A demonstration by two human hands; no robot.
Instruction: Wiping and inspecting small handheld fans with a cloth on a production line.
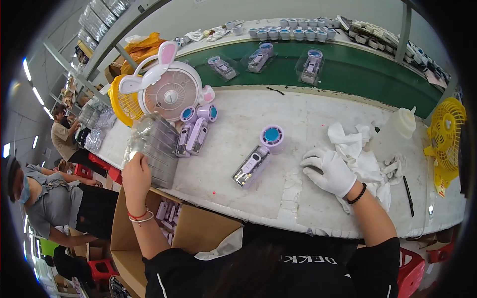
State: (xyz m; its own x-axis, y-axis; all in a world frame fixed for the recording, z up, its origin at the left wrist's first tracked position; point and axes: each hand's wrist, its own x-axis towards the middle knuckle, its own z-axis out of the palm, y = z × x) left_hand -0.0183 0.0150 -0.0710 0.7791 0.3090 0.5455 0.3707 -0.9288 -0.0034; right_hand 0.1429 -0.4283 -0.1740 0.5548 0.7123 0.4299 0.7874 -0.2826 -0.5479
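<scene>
My bare left hand (135, 181) is closed at the near edge of a stack of clear plastic blister trays (158, 149) on the left of the table. How many trays the fingers grip is hidden. My right hand (329, 172), in a white glove, lies on the tabletop with its fingers loosely bent and nothing visible in them. Between the hands lies a lilac handheld fan (252, 163) with a round blue-centred head and a see-through body. Two similar lilac fans (195, 133) lean together beside the trays.
A rabbit-eared fan (170, 94) stands behind the trays. White cloths (355, 154), a squeeze bottle (397, 126), a black pen (408, 196) and a yellow fan (445, 134) are at right. A green conveyor (365, 74) carries packed fans. Below left is a cardboard box (203, 227) holding lilac fans.
</scene>
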